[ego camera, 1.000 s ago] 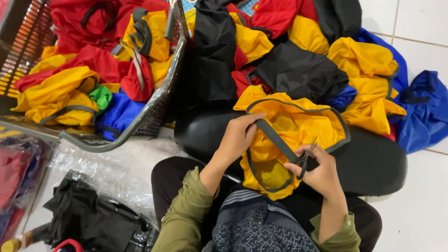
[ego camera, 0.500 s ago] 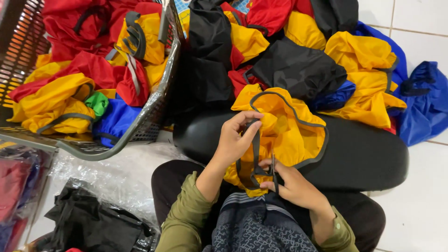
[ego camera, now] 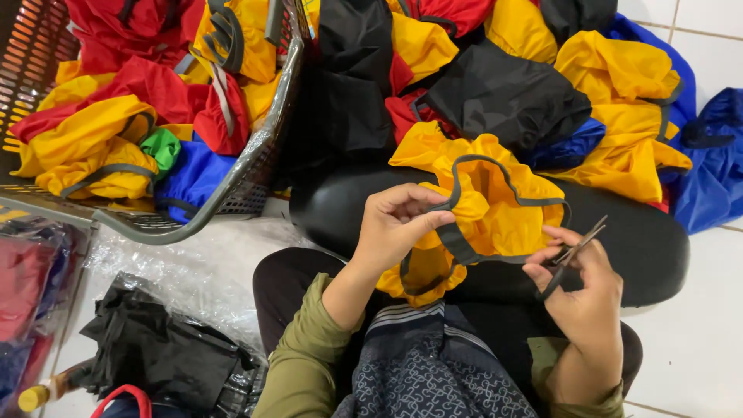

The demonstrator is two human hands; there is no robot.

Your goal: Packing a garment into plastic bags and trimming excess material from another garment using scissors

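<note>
Here, step in hand: trimming at the grey edging of a yellow cloth piece (ego camera: 495, 205).
Left hand (ego camera: 398, 224): fingers pinched on the grey band, holding it taut.
Right hand (ego camera: 580, 286): closed around small snips (ego camera: 573, 255), blades just beside the cloth.
Doing it well: probably keep the band tight and cut close without nicking the fabric.
Where: over a black cushion (ego camera: 642, 240) at the lap.
Look: thin, crumpled, bright yellow, grey-trimmed.
Nearby: a grey basket (ego camera: 255, 170) of similar pieces.

A small garment workshop, worked from a white tiled floor (ego camera: 696, 340): a heap of bright sewn fabric pieces (ego camera: 611, 101), a plastic basket (ego camera: 255, 170) full of more, and clear packing bags (ego camera: 193, 271) alongside.
</note>
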